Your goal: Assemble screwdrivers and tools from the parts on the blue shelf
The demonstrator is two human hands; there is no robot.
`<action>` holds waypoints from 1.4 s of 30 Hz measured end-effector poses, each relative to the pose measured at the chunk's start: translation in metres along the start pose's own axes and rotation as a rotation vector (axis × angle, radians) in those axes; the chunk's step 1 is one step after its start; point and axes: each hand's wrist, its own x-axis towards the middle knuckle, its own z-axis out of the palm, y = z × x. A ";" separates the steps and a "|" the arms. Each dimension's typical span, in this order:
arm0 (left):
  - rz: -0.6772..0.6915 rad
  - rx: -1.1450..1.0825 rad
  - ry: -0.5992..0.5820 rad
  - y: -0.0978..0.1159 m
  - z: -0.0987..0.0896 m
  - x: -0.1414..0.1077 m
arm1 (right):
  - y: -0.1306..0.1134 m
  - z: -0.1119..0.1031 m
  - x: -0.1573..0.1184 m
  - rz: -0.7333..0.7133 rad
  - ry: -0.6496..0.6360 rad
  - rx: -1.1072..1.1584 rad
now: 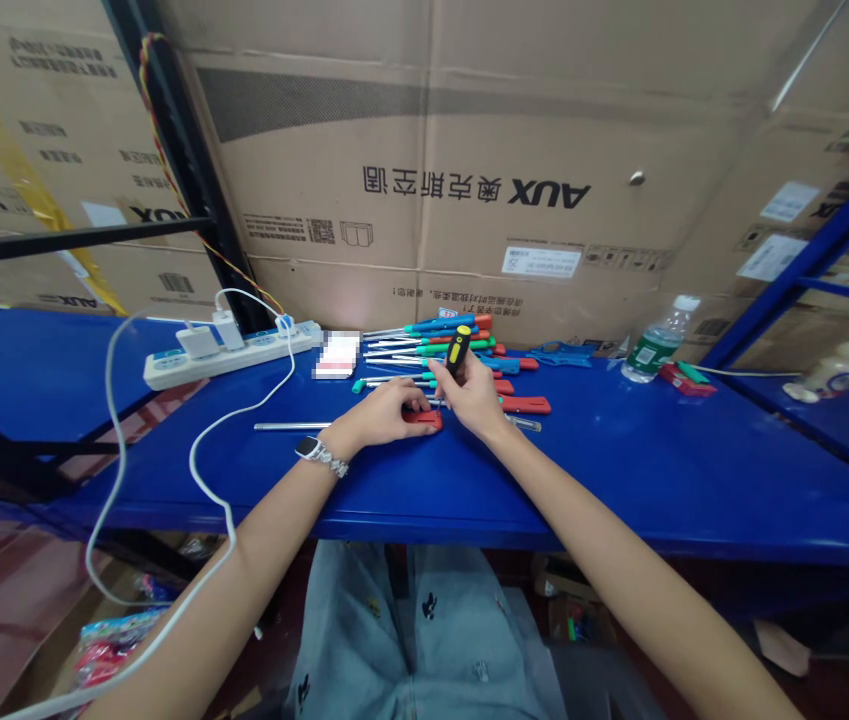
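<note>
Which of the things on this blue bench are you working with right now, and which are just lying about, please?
In hand:
- black and yellow screwdriver handle, held in the right hand
- red handle, under the left hand
- row of screwdrivers just behind the hands

Lying about:
- power strip with white cable
- water bottle
- blue scissors
- loose metal shaft

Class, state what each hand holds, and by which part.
Right hand grips the black-and-yellow screwdriver by its handle; left hand rests on a red handle.

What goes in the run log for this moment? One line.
left hand: on red handle | right hand: holds black-yellow screwdriver | behind: screwdriver row, power strip
</note>
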 end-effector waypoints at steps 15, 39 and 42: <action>0.009 -0.466 0.654 0.061 -0.020 0.054 | 0.000 0.003 0.005 0.011 -0.054 -0.069; -0.025 -0.554 0.745 0.057 -0.003 0.057 | 0.000 -0.017 0.005 -0.049 -0.190 -0.009; -0.028 -0.541 0.749 0.055 -0.001 0.057 | 0.002 -0.013 0.005 -0.006 -0.167 0.005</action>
